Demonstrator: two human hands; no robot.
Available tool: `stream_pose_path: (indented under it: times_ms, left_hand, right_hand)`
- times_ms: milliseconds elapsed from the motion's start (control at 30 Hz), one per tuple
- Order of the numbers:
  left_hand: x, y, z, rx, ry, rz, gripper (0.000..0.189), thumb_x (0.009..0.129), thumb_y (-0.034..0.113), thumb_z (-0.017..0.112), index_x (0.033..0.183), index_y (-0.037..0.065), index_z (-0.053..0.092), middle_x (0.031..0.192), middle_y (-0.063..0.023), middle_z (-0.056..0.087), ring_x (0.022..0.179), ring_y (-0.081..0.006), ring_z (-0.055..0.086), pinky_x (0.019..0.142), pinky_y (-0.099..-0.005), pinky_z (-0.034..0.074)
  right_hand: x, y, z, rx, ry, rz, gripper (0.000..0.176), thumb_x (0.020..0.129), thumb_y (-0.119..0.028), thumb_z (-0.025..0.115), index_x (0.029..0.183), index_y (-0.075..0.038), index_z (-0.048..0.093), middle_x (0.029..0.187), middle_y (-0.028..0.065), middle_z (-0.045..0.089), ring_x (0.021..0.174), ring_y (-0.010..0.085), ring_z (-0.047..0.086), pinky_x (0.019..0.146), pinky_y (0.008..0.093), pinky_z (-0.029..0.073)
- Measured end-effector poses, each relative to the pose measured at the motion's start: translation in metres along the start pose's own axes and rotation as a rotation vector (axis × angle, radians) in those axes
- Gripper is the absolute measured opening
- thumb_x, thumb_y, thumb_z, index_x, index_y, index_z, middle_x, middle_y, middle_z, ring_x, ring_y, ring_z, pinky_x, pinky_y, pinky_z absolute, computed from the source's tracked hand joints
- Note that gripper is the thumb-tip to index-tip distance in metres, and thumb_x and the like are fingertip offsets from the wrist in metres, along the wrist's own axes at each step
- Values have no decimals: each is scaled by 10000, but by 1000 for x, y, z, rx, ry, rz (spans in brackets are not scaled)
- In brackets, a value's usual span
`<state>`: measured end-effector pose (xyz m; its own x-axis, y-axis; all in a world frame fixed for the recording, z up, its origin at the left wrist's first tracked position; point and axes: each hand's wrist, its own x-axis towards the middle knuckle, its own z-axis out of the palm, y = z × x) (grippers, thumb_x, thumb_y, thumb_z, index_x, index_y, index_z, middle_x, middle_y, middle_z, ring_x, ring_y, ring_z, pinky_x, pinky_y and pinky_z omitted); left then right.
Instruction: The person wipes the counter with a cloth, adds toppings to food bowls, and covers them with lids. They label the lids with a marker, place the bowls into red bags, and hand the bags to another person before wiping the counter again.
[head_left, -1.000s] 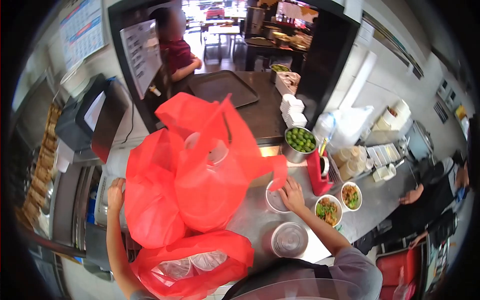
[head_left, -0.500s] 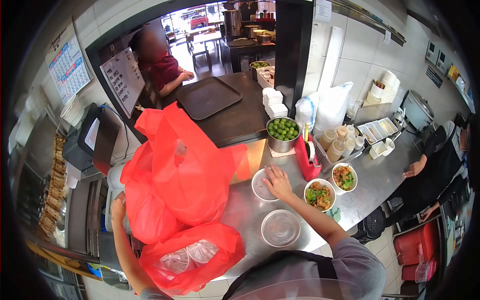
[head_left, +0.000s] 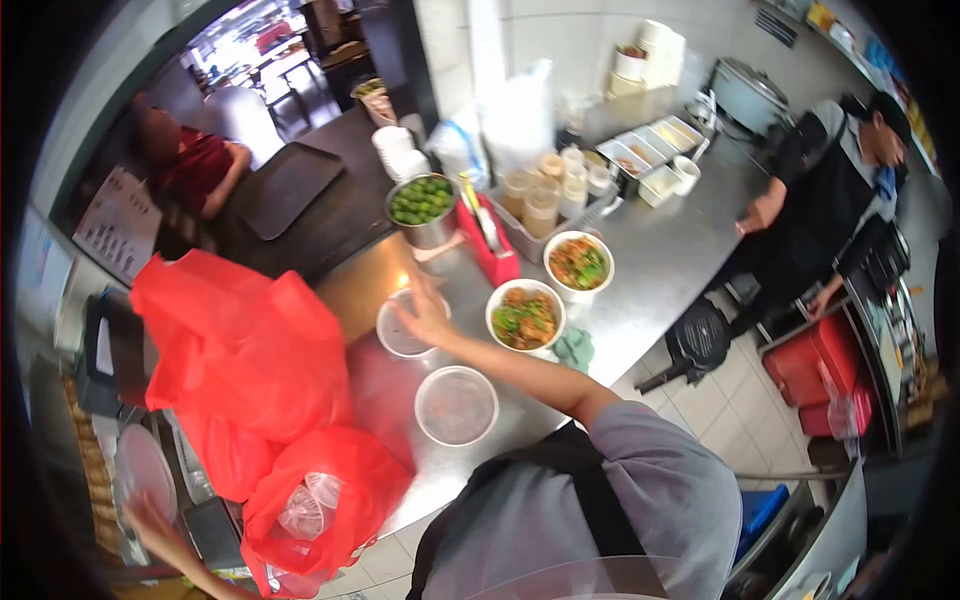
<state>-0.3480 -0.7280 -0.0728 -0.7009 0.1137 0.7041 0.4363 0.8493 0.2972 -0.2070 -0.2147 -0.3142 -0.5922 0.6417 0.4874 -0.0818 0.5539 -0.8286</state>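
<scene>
My left hand (head_left: 150, 522) is at the lower left, slightly blurred, with its fingers gripping the lower edge of a round clear plastic lid (head_left: 145, 462). Fingers stretched out, my right hand (head_left: 428, 316) lies on a round bowl with a clear lid (head_left: 398, 338) on the steel counter. Nearer my body stands another round bowl under a clear lid (head_left: 456, 405). To the right are two open white bowls of food topped with greens, one closer (head_left: 525, 315) and one farther (head_left: 578, 266).
Large red bags (head_left: 245, 350) fill the counter's left side; one holds plastic-wrapped cups (head_left: 308, 508). Behind stand a metal pot of green limes (head_left: 421, 203), a red tape dispenser (head_left: 490, 240) and sauce bottles (head_left: 542, 205). A co-worker (head_left: 815, 200) stands at right; another person (head_left: 195, 165) is beyond the hatch.
The view has swung to the right. My left hand has moved from beside the white basket and now has the clear lid. My right hand stays at the same lidded bowl.
</scene>
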Motion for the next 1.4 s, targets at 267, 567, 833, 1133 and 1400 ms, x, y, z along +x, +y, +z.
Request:
stream_pose_path:
  times_ms: [267, 567, 833, 1133, 1400]
  left_hand:
    - [-156, 247, 53, -737, -274, -302, 297, 901, 151, 512, 1167, 20, 497, 998, -58, 557, 824, -95, 509, 708, -232, 444]
    - [-205, 392, 208, -1484, -638, -513, 263, 947, 176, 409, 1163, 42, 479, 1042, -90, 556, 772, -130, 566, 667, -286, 506]
    - [-232, 408, 291, -1542, -855, -694, 299, 922, 143, 465, 1182, 3, 510, 1176, -91, 543, 1039, -173, 538, 912, -275, 430]
    - [-286, 457, 339, -947, -808, -142, 243, 894, 138, 474, 1063, 12, 596, 993, -139, 640, 940, -219, 606, 821, -302, 441]
    - [-292, 468, 318, -684, -651, -18, 273, 905, 111, 394, 1111, 14, 546, 1061, -198, 585, 966, -373, 561, 825, -419, 437]
  right_hand:
    - [-42, -147, -99, 1154, -638, 43, 583, 897, -201, 525, 1388, -115, 222, 1410, 76, 259, 1163, 175, 435, 937, 337, 373]
    - [-25, 23, -264, 803, 407, 374, 215, 898, -103, 502, 1092, -18, 539, 838, 41, 599, 730, 117, 579, 663, 263, 496]
    - [-15, 166, -322, 228, 541, 511, 199, 878, -73, 481, 990, 31, 609, 935, 85, 640, 836, 155, 580, 765, 268, 443]
    - [-8, 127, -315, -534, 323, 325, 260, 856, -84, 472, 1089, -28, 571, 1142, 145, 559, 1086, 304, 496, 941, 419, 336]
    - [-50, 46, -224, -539, -127, -172, 507, 865, -304, 493, 1288, -39, 409, 1345, 166, 374, 1308, 320, 244, 1029, 541, 162]
